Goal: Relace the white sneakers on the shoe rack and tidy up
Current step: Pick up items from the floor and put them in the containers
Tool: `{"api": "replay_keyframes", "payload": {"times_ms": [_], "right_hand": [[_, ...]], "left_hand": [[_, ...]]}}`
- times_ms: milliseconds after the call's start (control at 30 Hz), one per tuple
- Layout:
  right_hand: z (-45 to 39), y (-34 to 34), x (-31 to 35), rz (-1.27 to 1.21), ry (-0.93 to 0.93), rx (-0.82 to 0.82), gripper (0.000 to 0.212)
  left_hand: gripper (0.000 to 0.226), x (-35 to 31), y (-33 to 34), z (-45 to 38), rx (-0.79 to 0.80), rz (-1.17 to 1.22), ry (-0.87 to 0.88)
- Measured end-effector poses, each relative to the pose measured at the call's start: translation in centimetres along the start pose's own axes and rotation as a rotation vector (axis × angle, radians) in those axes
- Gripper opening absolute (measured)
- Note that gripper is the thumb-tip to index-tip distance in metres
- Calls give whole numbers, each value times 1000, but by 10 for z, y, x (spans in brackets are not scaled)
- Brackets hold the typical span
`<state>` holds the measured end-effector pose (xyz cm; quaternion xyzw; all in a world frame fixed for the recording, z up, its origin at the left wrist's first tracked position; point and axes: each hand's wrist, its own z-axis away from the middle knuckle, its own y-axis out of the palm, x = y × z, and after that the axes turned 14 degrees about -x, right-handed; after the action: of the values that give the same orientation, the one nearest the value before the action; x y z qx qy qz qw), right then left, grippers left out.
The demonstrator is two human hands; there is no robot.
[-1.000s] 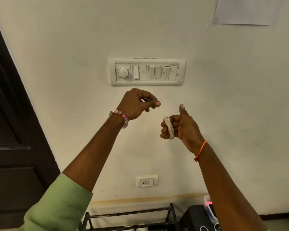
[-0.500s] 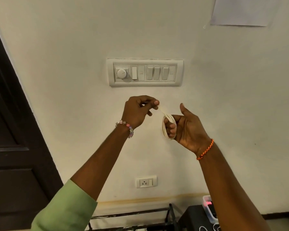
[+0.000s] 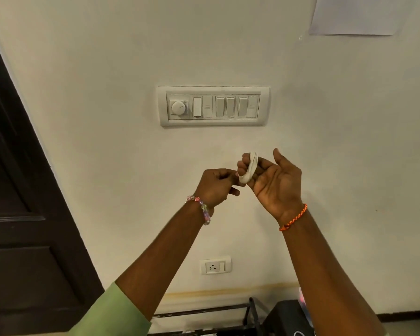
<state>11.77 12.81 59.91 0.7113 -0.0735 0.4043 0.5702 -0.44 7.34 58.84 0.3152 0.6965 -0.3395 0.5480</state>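
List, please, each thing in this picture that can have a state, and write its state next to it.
shoelace: coiled round the right hand's fingers
right hand: palm up, fingers curled inside the coil
left hand: curled beside the coil; whether it pinches the lace end cannot be told
switch panel: mounted on wall, untouched
wall socket: nothing plugged in
shoe rack: only its top bars show

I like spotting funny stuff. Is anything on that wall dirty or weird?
Yes. A yellowish stain runs in a band along the bottom of the wall, just above the black rack. It looks like old dirt or damp. The switch panel sits straight.
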Motion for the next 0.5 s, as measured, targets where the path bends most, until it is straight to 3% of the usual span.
{"api": "replay_keyframes", "payload": {"times_ms": [100,300,500], "right_hand": [[-3,-4,-5,-19,-8,-19,59],[-17,-11,-12,56,-14,-72,14],[-26,-31,-32,238,46,-101,23]], "left_hand": [[22,-1,-1,0,30,-28,-15],[25,6,-8,-5,122,123,-199],[17,31,-6,-8,5,83,-177]]}}
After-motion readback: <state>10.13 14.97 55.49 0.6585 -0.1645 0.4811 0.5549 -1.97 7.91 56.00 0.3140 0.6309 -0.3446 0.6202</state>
